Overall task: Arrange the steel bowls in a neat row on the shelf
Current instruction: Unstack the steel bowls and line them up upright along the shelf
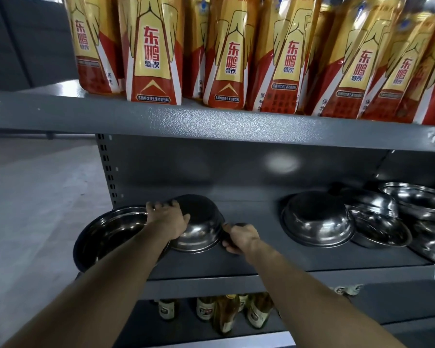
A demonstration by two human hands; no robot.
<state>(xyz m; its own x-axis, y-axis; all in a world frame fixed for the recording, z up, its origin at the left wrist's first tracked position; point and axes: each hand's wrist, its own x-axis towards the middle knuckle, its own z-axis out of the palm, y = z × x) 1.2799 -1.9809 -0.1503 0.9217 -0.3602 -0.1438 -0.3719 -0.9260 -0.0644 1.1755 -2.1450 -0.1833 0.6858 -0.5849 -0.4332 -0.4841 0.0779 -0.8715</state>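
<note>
1. The grey metal shelf (236,264) spans the middle of the view; the steel bowls sit on it, not yet in a row.
2. At 12 o'clock, on the shelf above, stand red-and-gold drink packs (153,54); at 6 o'clock, on the shelf below, glass bottles (226,315).
3. At 9 o'clock an upturned large bowl (106,237) leans tilted at the shelf's left end, its rim overhanging the front edge.
4. Just right of it, an inverted bowl (201,234) rests slanted, its left side seemingly riding on the large bowl's rim.
5. At 3 o'clock another inverted bowl (317,219) sits apart, touching a jumbled bowl pile (397,217) that reaches the frame edge.
6. The left hand (167,219) lies over the slanted bowl's base, fingers curled round its far side, gripping it.
7. The right hand (240,238) pinches the same bowl's right rim.
8. Risk, as I judge it: shifting the slanted bowl may nudge the overhanging large bowl off the shelf; smooth steel could also slip from the fingers.
</note>
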